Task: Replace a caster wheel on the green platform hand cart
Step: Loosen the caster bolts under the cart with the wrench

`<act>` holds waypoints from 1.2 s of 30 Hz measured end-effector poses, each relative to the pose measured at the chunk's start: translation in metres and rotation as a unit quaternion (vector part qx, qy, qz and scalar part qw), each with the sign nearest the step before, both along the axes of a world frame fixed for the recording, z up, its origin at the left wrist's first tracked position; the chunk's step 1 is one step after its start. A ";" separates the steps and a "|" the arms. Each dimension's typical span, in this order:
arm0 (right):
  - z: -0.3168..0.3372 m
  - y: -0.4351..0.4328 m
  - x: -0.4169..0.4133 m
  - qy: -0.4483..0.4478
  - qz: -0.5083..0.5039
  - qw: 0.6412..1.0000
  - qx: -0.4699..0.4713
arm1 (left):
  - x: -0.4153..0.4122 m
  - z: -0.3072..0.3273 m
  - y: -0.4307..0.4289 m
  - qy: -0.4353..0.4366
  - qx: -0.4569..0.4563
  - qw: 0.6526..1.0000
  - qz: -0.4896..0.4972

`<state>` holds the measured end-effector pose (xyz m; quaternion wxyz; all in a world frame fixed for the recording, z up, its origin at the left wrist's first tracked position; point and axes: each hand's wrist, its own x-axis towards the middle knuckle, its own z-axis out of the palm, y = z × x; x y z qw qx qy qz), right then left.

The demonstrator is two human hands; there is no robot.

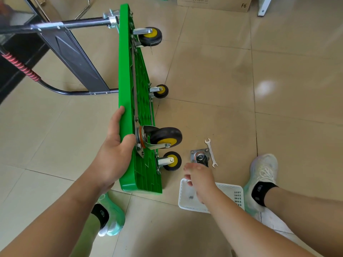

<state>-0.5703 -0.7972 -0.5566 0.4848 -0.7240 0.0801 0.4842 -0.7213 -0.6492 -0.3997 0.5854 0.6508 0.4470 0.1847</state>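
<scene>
**Cart on edge, left hand steadying, right hand over basket**

Green platform hand cart (128,89) stands on its side edge on the tiled floor (278,89), centre of frame, underside facing right. Four wheels show on the underside; the largest-looking is a swivel caster (165,138) at lower centre. Cart handle (20,65) with red wrap sticks out toward upper left.

Left hand (113,145), lower centre-left: grip wrapped on the deck's near edge, thumb on the underside side, fingers over the top face.

Right hand (200,180), lower centre-right, over the rim of a white basket (232,191). Fingers curled, blurred; something small and silvery at the fingertips, cannot tell if the grip holds it.

Loose caster (199,158) lies on the floor, plate up, just above the right hand. Wrench (211,153) lies just beside it, to the right.
</scene>
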 end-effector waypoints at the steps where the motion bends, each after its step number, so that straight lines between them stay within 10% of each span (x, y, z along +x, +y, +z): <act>1: 0.011 0.007 0.004 -0.011 0.006 1.000 0.025 | 0.001 0.001 0.001 -0.001 -0.003 1.000 -0.003; 14: 0.076 0.055 0.048 -0.148 0.058 0.974 0.160 | 0.013 0.007 0.039 0.009 -0.028 1.000 -0.008; 29: 0.100 0.169 0.065 -0.188 0.530 0.824 0.065 | 0.030 -0.004 0.076 -0.027 -0.049 0.998 -0.005; 36: 0.086 0.185 0.062 -0.152 0.580 0.799 0.053 | 0.031 -0.008 0.079 -0.022 -0.036 0.999 -0.014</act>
